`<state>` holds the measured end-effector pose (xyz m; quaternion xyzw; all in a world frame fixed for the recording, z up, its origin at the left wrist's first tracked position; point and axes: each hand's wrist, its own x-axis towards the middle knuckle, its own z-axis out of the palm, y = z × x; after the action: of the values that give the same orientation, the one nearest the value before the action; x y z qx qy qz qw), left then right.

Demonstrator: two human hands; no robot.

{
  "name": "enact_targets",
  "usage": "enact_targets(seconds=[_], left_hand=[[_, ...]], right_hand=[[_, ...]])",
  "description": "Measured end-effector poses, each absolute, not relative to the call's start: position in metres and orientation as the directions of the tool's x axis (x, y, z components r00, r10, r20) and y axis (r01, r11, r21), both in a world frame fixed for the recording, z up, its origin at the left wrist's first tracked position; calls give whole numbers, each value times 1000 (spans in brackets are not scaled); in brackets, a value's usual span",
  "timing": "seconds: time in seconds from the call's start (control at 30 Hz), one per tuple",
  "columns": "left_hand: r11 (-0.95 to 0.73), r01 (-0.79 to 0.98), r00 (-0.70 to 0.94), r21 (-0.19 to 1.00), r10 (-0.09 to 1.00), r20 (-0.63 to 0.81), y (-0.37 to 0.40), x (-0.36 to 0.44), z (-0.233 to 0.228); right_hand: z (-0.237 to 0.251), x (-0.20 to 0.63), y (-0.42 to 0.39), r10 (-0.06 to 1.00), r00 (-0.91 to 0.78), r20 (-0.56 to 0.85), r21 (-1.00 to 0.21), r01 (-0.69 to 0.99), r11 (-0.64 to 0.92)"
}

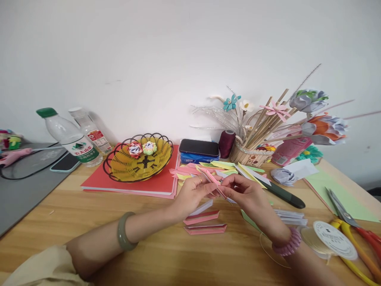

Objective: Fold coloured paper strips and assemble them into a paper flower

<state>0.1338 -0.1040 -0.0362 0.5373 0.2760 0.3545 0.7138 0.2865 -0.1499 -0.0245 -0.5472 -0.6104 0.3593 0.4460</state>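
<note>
Between my two hands is a folded pink paper strip (213, 180), held slantwise above the table. My left hand (195, 194) pinches its lower left side between thumb and fingers. On the other side my right hand (242, 192) pinches the strip near its lower end. Two folded pink paper pieces (205, 229) lie on the wood below the hands, with a folded white piece just above them. Behind the fingers spreads a pile of coloured paper strips (220, 164) in pink, yellow, green and white, partly hidden by the hands.
A yellow woven basket (119, 169) with two paper balls rests on red paper (92, 180). Bottles (71, 137) stand at left. At right are a spool (330, 240), scissors (342, 208), a dark green-handled tool (285, 195) and a pot of paper flowers (250, 153). A phone (199, 147) lies behind.
</note>
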Motion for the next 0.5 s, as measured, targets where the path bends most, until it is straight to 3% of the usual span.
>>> enact_targets(seconds=[0.27,0.5], left_hand=[[214,-218,574,952,817,-52,-103,135,-41],[259,-292,508,920,858,-80,-102,135,-38]], right_hand=[[-27,286,-150,989,-10,150,-887,440,139],[-22,278,-157,971,-30,235,-804,555,212]])
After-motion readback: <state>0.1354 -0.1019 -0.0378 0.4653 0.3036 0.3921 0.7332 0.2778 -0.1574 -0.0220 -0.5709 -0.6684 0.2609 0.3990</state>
